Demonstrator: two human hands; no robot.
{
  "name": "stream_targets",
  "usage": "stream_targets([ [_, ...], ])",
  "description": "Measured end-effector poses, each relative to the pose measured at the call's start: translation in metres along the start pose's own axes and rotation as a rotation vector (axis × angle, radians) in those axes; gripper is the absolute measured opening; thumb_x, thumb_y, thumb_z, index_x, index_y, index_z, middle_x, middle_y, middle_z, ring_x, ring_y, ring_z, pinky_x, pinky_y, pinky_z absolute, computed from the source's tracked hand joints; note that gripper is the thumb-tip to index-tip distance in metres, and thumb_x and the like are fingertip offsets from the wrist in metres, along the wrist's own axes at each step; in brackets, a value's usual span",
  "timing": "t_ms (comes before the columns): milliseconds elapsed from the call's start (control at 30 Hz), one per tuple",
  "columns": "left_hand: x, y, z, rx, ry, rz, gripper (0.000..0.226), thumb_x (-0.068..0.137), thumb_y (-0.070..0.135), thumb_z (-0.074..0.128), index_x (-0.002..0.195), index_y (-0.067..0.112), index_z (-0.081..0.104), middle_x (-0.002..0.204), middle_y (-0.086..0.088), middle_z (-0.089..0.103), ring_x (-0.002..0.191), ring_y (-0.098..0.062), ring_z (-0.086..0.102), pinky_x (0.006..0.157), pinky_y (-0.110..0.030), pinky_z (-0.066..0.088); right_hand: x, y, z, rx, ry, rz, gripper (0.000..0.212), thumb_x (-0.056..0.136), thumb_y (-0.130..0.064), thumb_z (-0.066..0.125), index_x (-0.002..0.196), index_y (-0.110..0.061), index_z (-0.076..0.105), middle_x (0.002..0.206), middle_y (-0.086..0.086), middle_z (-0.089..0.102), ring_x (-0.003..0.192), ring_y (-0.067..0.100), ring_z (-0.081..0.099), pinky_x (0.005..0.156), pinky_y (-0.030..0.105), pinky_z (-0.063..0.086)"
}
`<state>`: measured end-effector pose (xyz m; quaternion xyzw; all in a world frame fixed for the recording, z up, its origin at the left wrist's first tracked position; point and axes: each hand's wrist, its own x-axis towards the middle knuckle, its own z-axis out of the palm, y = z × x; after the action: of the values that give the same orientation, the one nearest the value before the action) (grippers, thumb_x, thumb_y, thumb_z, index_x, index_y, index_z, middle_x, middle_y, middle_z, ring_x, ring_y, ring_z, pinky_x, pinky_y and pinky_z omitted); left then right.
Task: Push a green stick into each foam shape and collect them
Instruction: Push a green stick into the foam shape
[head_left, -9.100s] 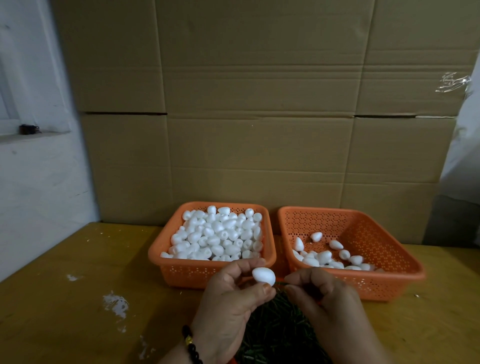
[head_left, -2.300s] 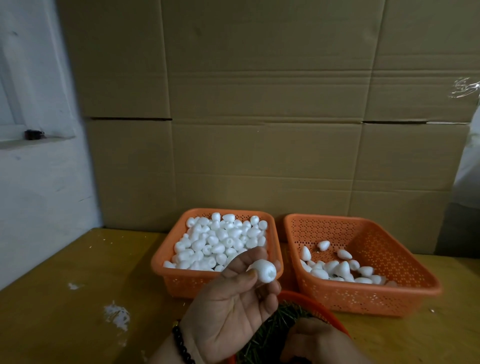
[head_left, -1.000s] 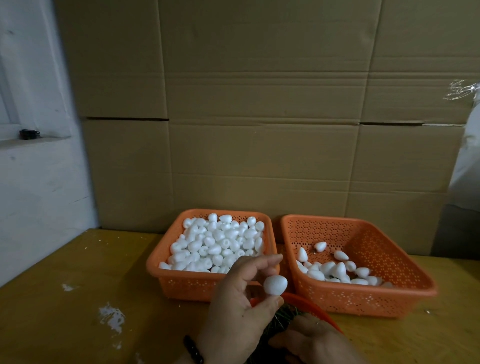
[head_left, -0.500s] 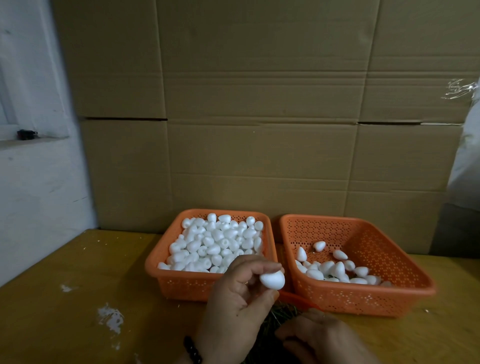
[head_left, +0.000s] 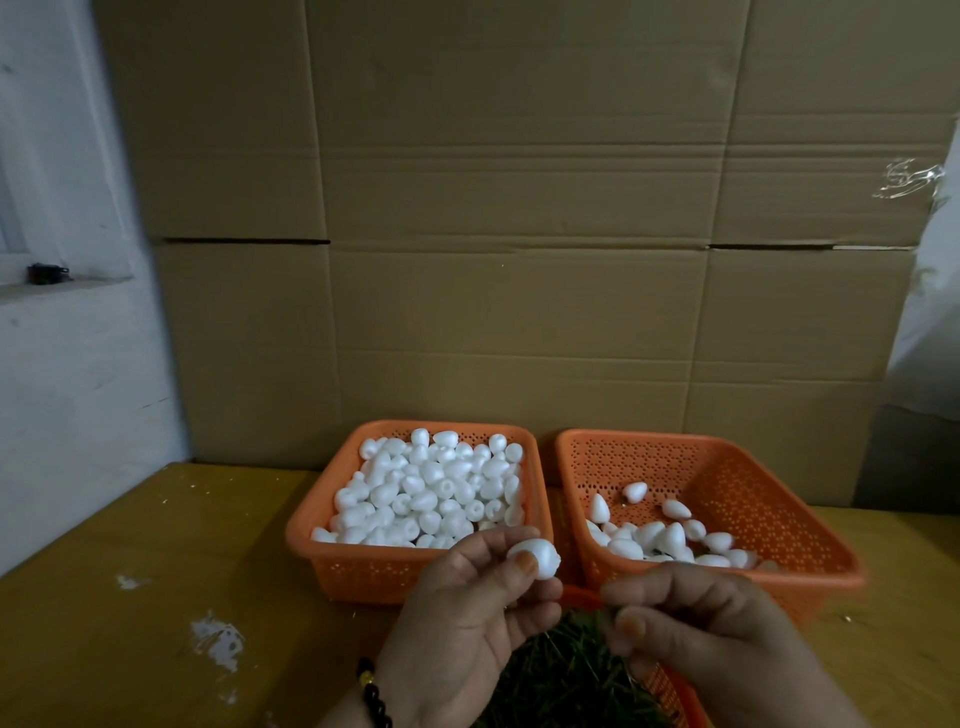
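Low in the frame's middle, the left hand (head_left: 467, 613) pinches a foam shape (head_left: 535, 557) between thumb and fingers. The right hand (head_left: 696, 629) has its fingertips pinched together, presumably on a stick too thin to see. Best to aim squarely at the shape's blunt end and push straight.

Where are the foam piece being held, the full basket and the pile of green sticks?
foam piece (head_left: 535, 557): head view, its rounded white side.
full basket (head_left: 306, 525): head view, its left orange rim.
green sticks (head_left: 566, 675): head view, middle of the pile.
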<state>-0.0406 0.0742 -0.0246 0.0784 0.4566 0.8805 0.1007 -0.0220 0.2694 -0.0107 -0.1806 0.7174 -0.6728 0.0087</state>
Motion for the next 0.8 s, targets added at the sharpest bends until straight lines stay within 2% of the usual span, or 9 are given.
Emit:
stream_targets([
  [33, -0.001, 0.001, 0.001, -0.029, -0.015, -0.029, 0.038, 0.072, 0.003, 0.066, 0.109, -0.005, 0.061, 0.085, -0.018, 0.068, 0.067, -0.022, 0.067, 0.054, -0.029, 0.055, 0.001, 0.003, 0.001, 0.096, 0.088, 0.004, 0.054, 0.042, -0.040, 0.094, 0.082, -0.007, 0.077, 0.073, 0.022, 0.069, 0.063, 0.025, 0.067, 0.055, 0.028, 0.053],
  [67, -0.001, 0.001, 0.001, -0.057, -0.026, -0.052, 0.038, 0.073, 0.002, 0.065, 0.109, -0.005, 0.060, 0.085, -0.019, 0.068, 0.066, -0.022, 0.067, 0.054, -0.029, 0.055, 0.002, 0.005, 0.003, 0.183, 0.163, 0.018, 0.048, 0.043, -0.031, 0.094, 0.079, -0.005, 0.076, 0.073, 0.024, 0.069, 0.061, 0.027, 0.067, 0.052, 0.030, 0.054],
  [133, -0.003, 0.002, 0.003, -0.102, -0.052, -0.084, 0.035, 0.074, 0.000, 0.064, 0.108, -0.004, 0.059, 0.087, -0.021, 0.068, 0.066, -0.023, 0.066, 0.053, -0.030, 0.056, 0.004, 0.005, 0.006, 0.283, 0.251, 0.035, 0.019, 0.057, -0.010, 0.077, 0.076, -0.004, 0.076, 0.075, 0.025, 0.069, 0.063, 0.028, 0.069, 0.051, 0.032, 0.055],
  [167, -0.003, 0.002, 0.004, -0.112, -0.066, -0.093, 0.033, 0.075, -0.001, 0.063, 0.107, -0.004, 0.059, 0.089, -0.023, 0.067, 0.066, -0.024, 0.066, 0.053, -0.030, 0.056, 0.005, 0.006, 0.006, 0.290, 0.281, 0.037, 0.014, 0.061, -0.005, 0.069, 0.074, -0.004, 0.075, 0.076, 0.024, 0.070, 0.065, 0.029, 0.070, 0.051, 0.034, 0.056],
  [267, -0.004, 0.000, 0.006, -0.107, -0.085, -0.102, 0.028, 0.077, -0.003, 0.060, 0.105, -0.004, 0.059, 0.090, -0.024, 0.067, 0.065, -0.024, 0.066, 0.053, -0.030, 0.056, 0.005, 0.009, 0.008, 0.289, 0.330, 0.046, 0.012, 0.065, -0.005, 0.064, 0.073, 0.000, 0.071, 0.078, 0.025, 0.070, 0.070, 0.033, 0.071, 0.052, 0.036, 0.057],
  [567, -0.004, -0.004, 0.011, -0.115, -0.069, -0.102, 0.016, 0.071, -0.007, 0.066, 0.087, -0.003, 0.069, 0.082, -0.025, 0.066, 0.062, -0.027, 0.066, 0.050, -0.032, 0.057, 0.003, 0.010, 0.015, 0.264, 0.285, 0.029, 0.022, 0.065, -0.005, 0.065, 0.082, 0.009, 0.064, 0.079, 0.029, 0.069, 0.074, 0.038, 0.071, 0.057, 0.035, 0.059],
  [700, -0.005, -0.005, 0.012, -0.121, -0.061, -0.098, 0.025, 0.058, -0.005, 0.077, 0.082, -0.003, 0.072, 0.084, -0.027, 0.066, 0.061, -0.028, 0.066, 0.051, -0.033, 0.057, 0.002, 0.011, 0.016, 0.219, 0.285, -0.003, 0.023, 0.068, -0.004, 0.064, 0.085, 0.010, 0.063, 0.079, 0.029, 0.070, 0.078, 0.038, 0.071, 0.060, 0.035, 0.059],
  [800, -0.004, -0.005, 0.012, -0.120, -0.070, -0.092, 0.016, 0.070, -0.009, 0.067, 0.084, -0.003, 0.070, 0.087, -0.029, 0.066, 0.061, -0.029, 0.066, 0.050, -0.033, 0.056, 0.000, 0.012, 0.015, 0.136, 0.293, -0.038, 0.020, 0.068, -0.007, 0.066, 0.083, 0.006, 0.066, 0.078, 0.025, 0.071, 0.078, 0.036, 0.071, 0.063, 0.037, 0.060],
])
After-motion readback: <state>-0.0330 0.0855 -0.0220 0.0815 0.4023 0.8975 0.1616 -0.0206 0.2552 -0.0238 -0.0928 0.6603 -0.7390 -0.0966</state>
